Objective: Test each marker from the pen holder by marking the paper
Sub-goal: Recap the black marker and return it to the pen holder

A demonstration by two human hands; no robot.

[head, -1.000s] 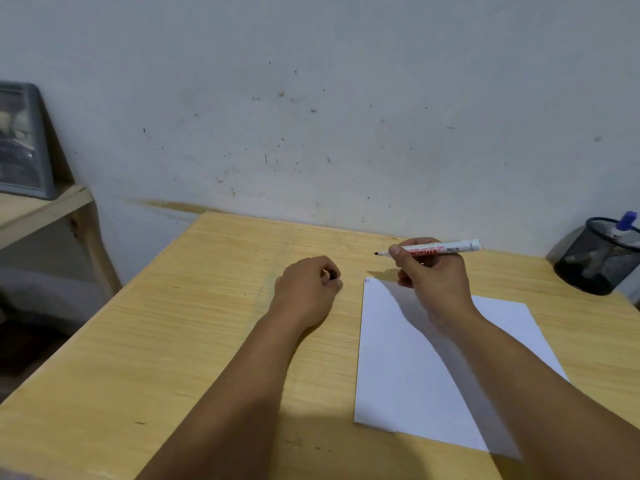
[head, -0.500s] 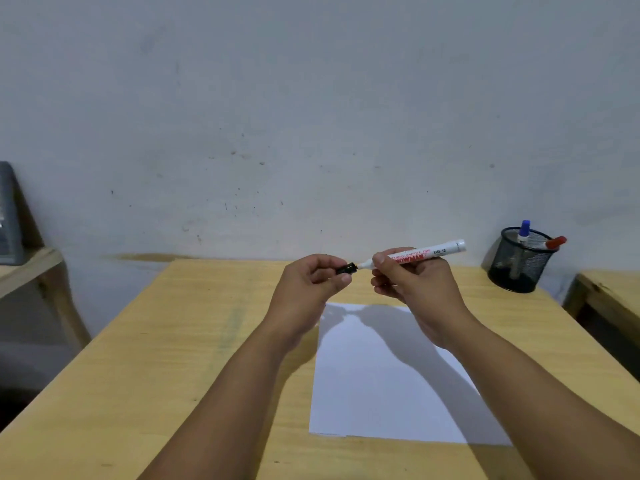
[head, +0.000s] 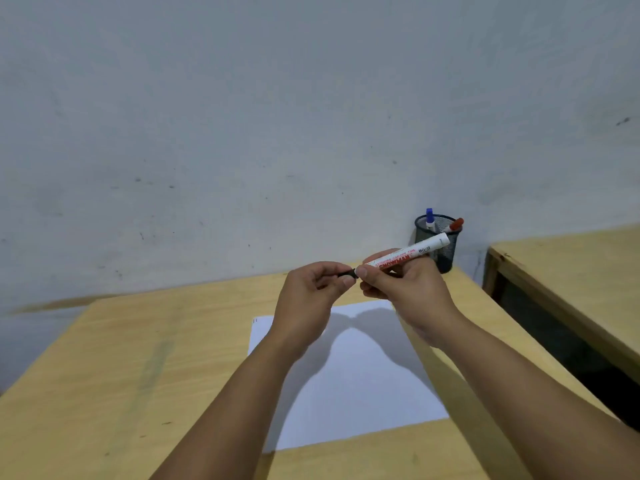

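My right hand (head: 405,289) grips a white marker (head: 415,252) with red lettering, held above the table and pointing left. My left hand (head: 311,292) pinches the marker's black cap (head: 348,273) against the marker's tip end. Both hands hover over a white sheet of paper (head: 360,382) lying on the wooden table (head: 121,358). A small dark mark (head: 255,320) shows at the paper's far left corner. A black mesh pen holder (head: 445,251) stands at the table's far right corner with a blue-capped marker (head: 429,220) and a red-capped marker (head: 455,225) in it.
A pale wall (head: 277,116) rises right behind the table. A second wooden table (head: 571,271) stands to the right across a dark gap (head: 561,344).
My left hand rose from the table with the cap and met the marker's tip. The view swung right, so the pen holder sits nearer the middle.
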